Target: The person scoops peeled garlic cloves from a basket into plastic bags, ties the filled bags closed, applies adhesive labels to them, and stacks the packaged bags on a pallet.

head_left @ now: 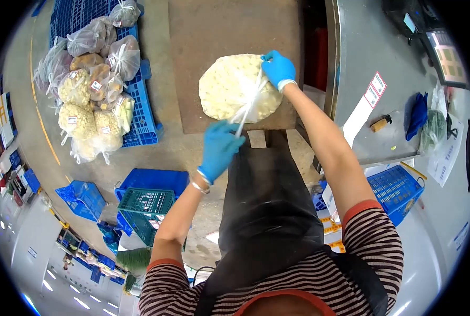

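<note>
The brown table bore its load so near the front edge that a hard tug could have dragged it off; a blue pallet of bagged goods left of the table and a green crate front-left of it stood out of the way. On the table sat a clear bag of pale pieces, the left hand and right hand pinching opposite ends of its stretched plastic strand, which overpulling might have torn.
</note>
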The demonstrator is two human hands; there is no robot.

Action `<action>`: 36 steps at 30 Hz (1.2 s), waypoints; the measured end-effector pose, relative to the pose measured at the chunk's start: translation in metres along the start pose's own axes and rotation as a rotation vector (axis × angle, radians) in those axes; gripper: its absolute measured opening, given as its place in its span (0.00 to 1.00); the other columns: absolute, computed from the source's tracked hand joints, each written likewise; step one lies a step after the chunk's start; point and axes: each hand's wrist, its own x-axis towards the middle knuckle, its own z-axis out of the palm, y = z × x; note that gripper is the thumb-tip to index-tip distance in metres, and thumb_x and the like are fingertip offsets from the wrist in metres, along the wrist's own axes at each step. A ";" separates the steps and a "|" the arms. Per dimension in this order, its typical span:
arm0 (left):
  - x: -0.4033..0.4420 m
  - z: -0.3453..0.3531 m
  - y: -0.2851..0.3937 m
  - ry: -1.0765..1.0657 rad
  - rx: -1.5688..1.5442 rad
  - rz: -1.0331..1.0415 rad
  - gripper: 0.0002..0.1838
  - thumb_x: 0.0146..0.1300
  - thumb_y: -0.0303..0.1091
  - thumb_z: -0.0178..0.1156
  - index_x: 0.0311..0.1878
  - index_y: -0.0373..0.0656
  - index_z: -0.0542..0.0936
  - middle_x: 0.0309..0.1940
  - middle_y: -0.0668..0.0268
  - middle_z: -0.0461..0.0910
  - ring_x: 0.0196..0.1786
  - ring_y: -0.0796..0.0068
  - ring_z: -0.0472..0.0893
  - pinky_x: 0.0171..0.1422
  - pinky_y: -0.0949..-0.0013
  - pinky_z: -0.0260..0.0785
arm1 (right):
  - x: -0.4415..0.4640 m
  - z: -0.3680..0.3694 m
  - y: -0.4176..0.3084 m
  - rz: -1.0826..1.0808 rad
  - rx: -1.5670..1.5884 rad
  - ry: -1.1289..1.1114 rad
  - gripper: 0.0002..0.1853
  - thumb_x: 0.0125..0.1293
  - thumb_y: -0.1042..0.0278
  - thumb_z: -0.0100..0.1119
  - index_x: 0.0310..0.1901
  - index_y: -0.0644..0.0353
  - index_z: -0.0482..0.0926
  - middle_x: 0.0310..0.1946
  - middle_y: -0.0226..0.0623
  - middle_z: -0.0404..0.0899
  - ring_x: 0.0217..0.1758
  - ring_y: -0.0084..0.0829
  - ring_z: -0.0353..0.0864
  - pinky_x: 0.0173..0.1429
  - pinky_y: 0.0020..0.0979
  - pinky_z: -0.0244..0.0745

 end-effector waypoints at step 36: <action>-0.009 0.007 0.046 0.169 -0.174 -0.315 0.11 0.70 0.33 0.58 0.51 0.43 0.83 0.45 0.61 0.83 0.40 0.72 0.78 0.48 0.71 0.71 | -0.017 -0.014 -0.009 -0.081 0.095 -0.148 0.20 0.63 0.58 0.56 0.55 0.53 0.77 0.54 0.51 0.78 0.55 0.50 0.79 0.59 0.45 0.74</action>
